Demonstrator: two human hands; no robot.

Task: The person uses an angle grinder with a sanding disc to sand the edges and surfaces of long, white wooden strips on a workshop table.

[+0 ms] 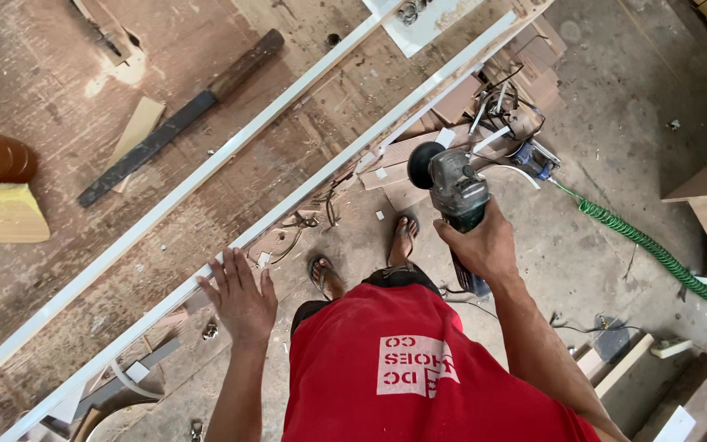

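Gripping an angle grinder (pixel 452 192), the right hand (pixel 484 245) has its fingers wrapped tight round the tool's dark rear body, held out over the floor beside the workbench edge. Grinder's long axis runs from the hand up and to the left, disc end away from the person; black round disc sits at the front, grey metal gear head behind it, dark body in the fist, cable trailing below. Left hand (pixel 239 296) lies flat, palm down, fingers spread, fingertips resting on the near white strip (pixel 304 196) at the bench edge. That strip is long, thin, white, running diagonally from lower left to upper right. A second white strip (pixel 198 180) lies parallel, further in on the worn wooden bench (pixel 59 270). Green coiled hose (pixel 648 245) on the floor, right.
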